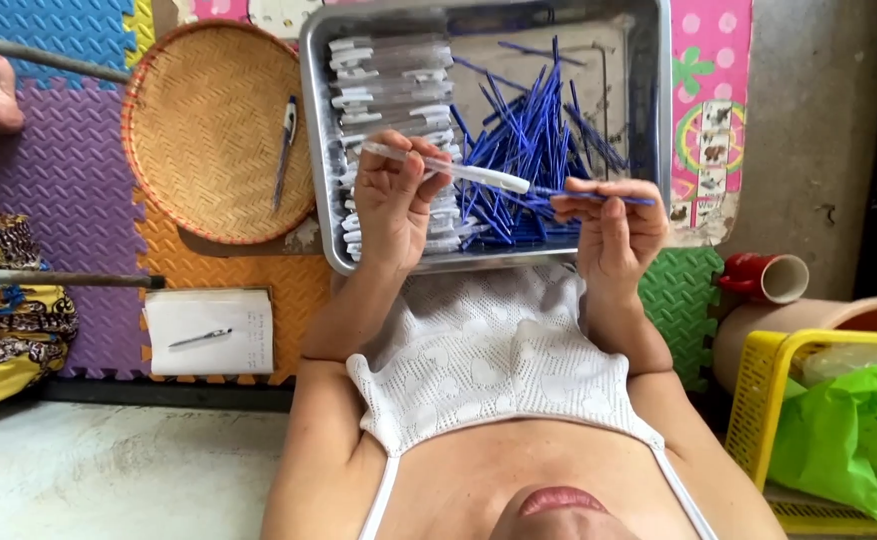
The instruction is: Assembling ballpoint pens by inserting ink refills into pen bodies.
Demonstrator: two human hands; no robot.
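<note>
Pen barrel: clear plastic tube with a white tip, pinched across its rear end by the left hand, held level above the tray with the tip pointing toward the other hand.
Blue refill: thin blue ink stick, pinched between thumb and fingertips of the right hand; its near end meets the barrel's white tip, or lies just beside it. I cannot tell whether it has entered.
Grip: both hands closed in a fine pinch, neither spread nor flat.
Handling: both parts look very light. The barrel seems stiff and smooth, so likely slippery; best taken around the middle or rear. The refill is slender and would probably bend under side pressure, so it is best held close to the working end.
Hand pose: palms turned toward the person, wrists raised, forearms reaching out from the chest over the tray's near edge – elbows tucked in.
Metal tray: directly under the hands, resting on the mats.
Tray contents: stacked clear barrels on the left, a loose heap of blue refills on the right.
Woven basket: left of the tray, one pen lying in it.
Notepad: below the basket, another pen on top.
Foam mats: coloured, interlocking – they cover the floor.
Yellow crate: far right, holding a green bag.
</note>
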